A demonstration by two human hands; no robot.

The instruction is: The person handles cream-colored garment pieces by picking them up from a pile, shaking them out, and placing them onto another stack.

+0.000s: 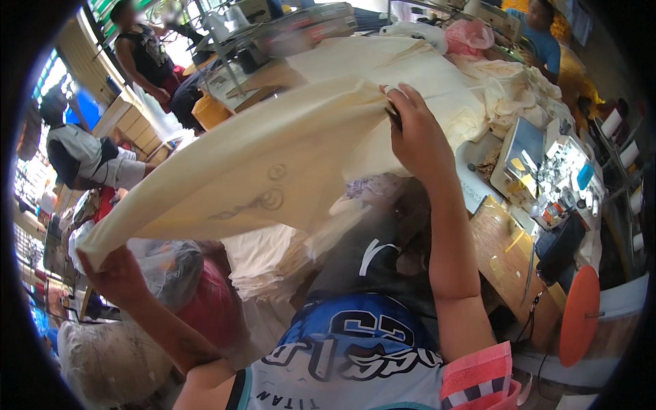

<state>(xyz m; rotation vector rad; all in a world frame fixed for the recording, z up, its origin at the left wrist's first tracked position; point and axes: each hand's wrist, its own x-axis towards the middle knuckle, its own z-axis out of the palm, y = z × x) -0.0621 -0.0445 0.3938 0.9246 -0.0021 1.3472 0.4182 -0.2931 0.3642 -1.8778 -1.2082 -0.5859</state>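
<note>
A large cream cloth (225,164) is stretched between my two hands in the air, with a faint grey swirl pattern showing through its middle. My left hand (115,275) is closed on its lower left corner. Up at the far right end, my right hand (418,133) pinches the cloth's edge. A small dark object (393,115) also sits in the right hand's fingers; its kind is hard to make out. Below the raised cloth lies a stack of folded cream cloth (266,260), close to my lap.
More cream cloth (519,96) is heaped on the table at the back right. A sewing machine (523,157) stands to the right, beside a wooden board (502,246) and an orange disc (579,316). Bagged bundles (102,362) lie at the lower left. Several people are around.
</note>
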